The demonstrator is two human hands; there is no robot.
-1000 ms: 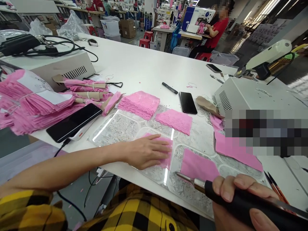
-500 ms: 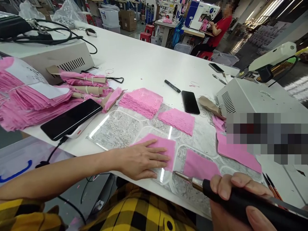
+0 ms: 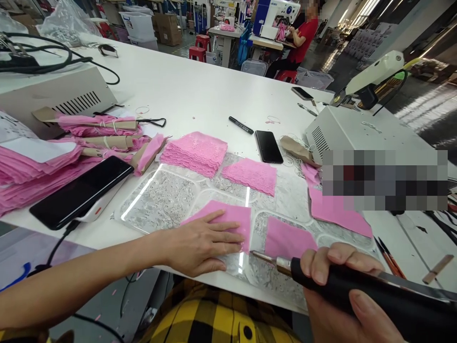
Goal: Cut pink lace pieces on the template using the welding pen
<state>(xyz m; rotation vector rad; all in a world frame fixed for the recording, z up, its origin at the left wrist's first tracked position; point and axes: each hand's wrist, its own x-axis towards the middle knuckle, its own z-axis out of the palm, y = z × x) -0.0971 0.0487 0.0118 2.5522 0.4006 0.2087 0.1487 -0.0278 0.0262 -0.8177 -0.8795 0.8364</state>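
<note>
My left hand (image 3: 200, 243) lies flat, fingers stretched out, pressing a pink fabric piece (image 3: 230, 215) onto a clear cutting plate (image 3: 157, 200). My right hand (image 3: 342, 295) is wrapped round the black handle of a hot cutting tool (image 3: 357, 288), whose metal tip (image 3: 262, 257) points left, close to the lower right corner of that piece. Another pink fabric piece (image 3: 287, 238) lies just beyond the tip. Behind them on the plate are a stack of pink lace (image 3: 196, 152) and a single lace piece (image 3: 252, 175).
A black phone on a white charger (image 3: 76, 190) and bundles of pink fabric (image 3: 39, 162) lie at left. Another phone (image 3: 268, 146), a marker (image 3: 241, 125) and two grey machine boxes (image 3: 342, 133) stand further back. A person in red sits at a sewing machine (image 3: 274, 12) far behind.
The view has shifted so everything sits a little further left and up. My left hand stays flat on the pink piece; the tool tip has come slightly closer to that piece's edge.
</note>
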